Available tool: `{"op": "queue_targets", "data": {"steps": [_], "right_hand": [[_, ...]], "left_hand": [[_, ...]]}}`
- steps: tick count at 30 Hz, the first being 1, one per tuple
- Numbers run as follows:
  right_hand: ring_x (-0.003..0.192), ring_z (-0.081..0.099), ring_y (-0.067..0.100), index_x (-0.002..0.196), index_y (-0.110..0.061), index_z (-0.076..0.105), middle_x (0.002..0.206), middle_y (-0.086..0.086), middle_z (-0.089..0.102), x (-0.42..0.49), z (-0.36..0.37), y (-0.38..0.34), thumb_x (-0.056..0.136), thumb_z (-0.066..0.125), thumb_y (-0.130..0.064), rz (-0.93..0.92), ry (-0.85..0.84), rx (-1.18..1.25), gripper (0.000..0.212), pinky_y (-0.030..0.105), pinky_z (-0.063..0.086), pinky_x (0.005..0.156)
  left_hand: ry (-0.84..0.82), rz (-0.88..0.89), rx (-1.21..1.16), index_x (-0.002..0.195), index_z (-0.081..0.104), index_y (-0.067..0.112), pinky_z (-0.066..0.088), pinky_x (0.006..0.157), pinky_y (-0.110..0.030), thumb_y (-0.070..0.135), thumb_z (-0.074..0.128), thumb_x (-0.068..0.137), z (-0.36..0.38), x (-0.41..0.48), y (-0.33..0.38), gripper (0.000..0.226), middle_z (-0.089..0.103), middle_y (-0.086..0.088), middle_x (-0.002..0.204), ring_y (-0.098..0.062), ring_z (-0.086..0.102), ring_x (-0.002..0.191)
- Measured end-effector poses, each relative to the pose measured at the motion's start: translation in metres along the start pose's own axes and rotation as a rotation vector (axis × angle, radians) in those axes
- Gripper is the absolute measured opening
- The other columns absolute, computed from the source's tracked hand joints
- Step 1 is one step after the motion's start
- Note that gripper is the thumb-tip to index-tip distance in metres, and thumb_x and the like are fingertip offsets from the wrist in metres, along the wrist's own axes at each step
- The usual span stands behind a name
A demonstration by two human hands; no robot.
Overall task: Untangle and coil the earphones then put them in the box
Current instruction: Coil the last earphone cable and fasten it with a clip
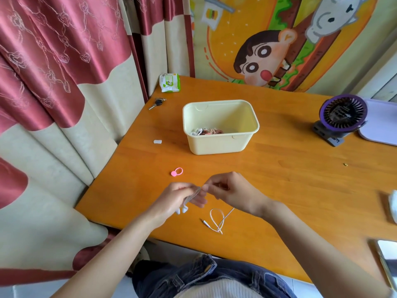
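Earphones [184, 209] — pinched between left hand [174, 198] and right hand [232, 190], both curled.

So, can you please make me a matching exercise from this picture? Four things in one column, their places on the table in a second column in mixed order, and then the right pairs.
Things
1. box
2. keys
3. pink ring
4. fan

Places
A. right side of the table, next to a lilac tray
B. just beyond the left hand
C. middle of the table
D. far left edge, near the curtain

Right pairs: 1-C, 2-D, 3-B, 4-A
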State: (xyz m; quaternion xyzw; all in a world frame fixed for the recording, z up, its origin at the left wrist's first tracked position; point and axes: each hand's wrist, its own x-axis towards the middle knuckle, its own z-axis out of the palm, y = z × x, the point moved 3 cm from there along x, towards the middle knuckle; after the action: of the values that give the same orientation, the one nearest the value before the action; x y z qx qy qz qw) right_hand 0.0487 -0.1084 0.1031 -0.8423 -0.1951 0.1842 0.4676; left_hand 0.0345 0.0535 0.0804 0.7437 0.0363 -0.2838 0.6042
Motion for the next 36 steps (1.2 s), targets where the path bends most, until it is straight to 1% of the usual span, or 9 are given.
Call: {"op": "queue_targets", "data": {"steps": [4, 8, 13, 17, 20, 26, 29, 32, 36], "right_hand": [[0.053, 0.038, 0.007, 0.077, -0.020, 0.070, 0.052, -0.013, 0.050, 0.006, -0.008, 0.012, 0.088, 0.062, -0.034, 0.028, 0.118, 0.058, 0.019, 0.019, 0.033, 0.051], [0.051, 0.037, 0.005, 0.071, -0.032, 0.064, 0.052, -0.013, 0.049, 0.007, -0.009, 0.028, 0.090, 0.059, -0.034, 0.047, 0.195, 0.022, 0.020, 0.019, 0.032, 0.052], [0.051, 0.044, 0.004, 0.077, -0.036, 0.063, 0.055, -0.010, 0.051, 0.006, 0.002, 0.034, 0.096, 0.048, -0.036, 0.048, 0.217, -0.042, 0.024, 0.024, 0.036, 0.054], [0.049, 0.047, 0.006, 0.077, -0.033, 0.061, 0.056, -0.010, 0.052, 0.001, 0.019, 0.036, 0.098, 0.044, -0.032, 0.031, 0.140, -0.143, 0.027, 0.019, 0.033, 0.050], [0.050, 0.049, 0.004, 0.096, -0.025, 0.066, 0.062, -0.007, 0.055, -0.004, 0.031, 0.034, 0.099, 0.041, -0.032, 0.019, 0.058, -0.168, 0.026, 0.015, 0.032, 0.050], [0.053, 0.050, 0.014, 0.102, -0.027, 0.066, 0.059, -0.008, 0.055, -0.007, 0.035, 0.026, 0.099, 0.042, -0.035, -0.027, 0.060, -0.248, 0.026, 0.021, 0.036, 0.050], [0.051, 0.046, 0.012, 0.099, -0.025, 0.069, 0.051, -0.015, 0.048, -0.010, 0.033, 0.023, 0.097, 0.045, -0.035, -0.031, 0.063, -0.253, 0.026, 0.016, 0.030, 0.049], [0.054, 0.049, 0.007, 0.098, -0.024, 0.070, 0.053, -0.027, 0.052, -0.011, 0.029, 0.017, 0.097, 0.048, -0.034, -0.040, 0.045, -0.255, 0.024, 0.015, 0.031, 0.050], [0.055, 0.049, 0.006, 0.087, -0.030, 0.069, 0.052, -0.021, 0.049, -0.007, 0.014, 0.015, 0.095, 0.052, -0.031, -0.028, 0.119, -0.281, 0.018, 0.016, 0.032, 0.051]], "left_hand": [[-0.139, -0.051, -0.197, 0.085, 0.072, 0.009, 0.047, 0.083, -0.038, 0.010, 0.039, 0.096, 0.009, -0.004, 0.003, 0.035, 0.066, -0.007, 0.067, -0.012, 0.049, 0.049], [-0.057, -0.068, -0.515, 0.091, 0.071, 0.004, 0.043, 0.098, -0.057, 0.009, 0.038, 0.096, 0.009, -0.002, 0.006, 0.033, 0.049, 0.000, 0.053, -0.007, 0.034, 0.041], [-0.160, -0.027, -0.900, 0.094, 0.071, 0.000, 0.045, 0.092, -0.063, 0.013, 0.046, 0.086, 0.013, -0.005, 0.018, 0.029, 0.040, 0.002, 0.053, -0.007, 0.032, 0.037], [-0.001, 0.080, -1.081, 0.094, 0.073, 0.004, 0.047, 0.080, -0.067, 0.015, 0.043, 0.090, 0.001, 0.002, 0.029, 0.032, 0.044, 0.004, 0.058, -0.006, 0.038, 0.041], [0.111, 0.149, -1.105, 0.108, 0.063, 0.008, 0.047, 0.079, -0.066, 0.017, 0.034, 0.099, -0.011, 0.006, 0.032, 0.032, 0.055, 0.008, 0.063, -0.004, 0.052, 0.050], [0.320, 0.236, -0.628, 0.106, 0.064, 0.016, 0.043, 0.094, -0.045, 0.021, 0.037, 0.100, -0.029, 0.009, 0.019, 0.028, 0.073, 0.001, 0.090, -0.011, 0.067, 0.095], [0.426, 0.356, 0.003, 0.108, 0.067, 0.014, 0.044, 0.067, -0.018, 0.019, 0.041, 0.100, -0.032, 0.005, 0.006, 0.027, 0.073, 0.004, 0.094, -0.007, 0.063, 0.077], [0.300, 0.310, 0.376, 0.103, 0.070, 0.019, 0.043, 0.070, -0.030, 0.022, 0.044, 0.099, -0.028, 0.009, -0.014, 0.026, 0.072, 0.014, 0.092, -0.020, 0.058, 0.074], [0.160, 0.166, 0.437, 0.097, 0.068, 0.015, 0.051, 0.080, -0.025, 0.021, 0.041, 0.100, -0.019, 0.007, -0.023, 0.028, 0.071, 0.005, 0.096, -0.003, 0.066, 0.091]]}}
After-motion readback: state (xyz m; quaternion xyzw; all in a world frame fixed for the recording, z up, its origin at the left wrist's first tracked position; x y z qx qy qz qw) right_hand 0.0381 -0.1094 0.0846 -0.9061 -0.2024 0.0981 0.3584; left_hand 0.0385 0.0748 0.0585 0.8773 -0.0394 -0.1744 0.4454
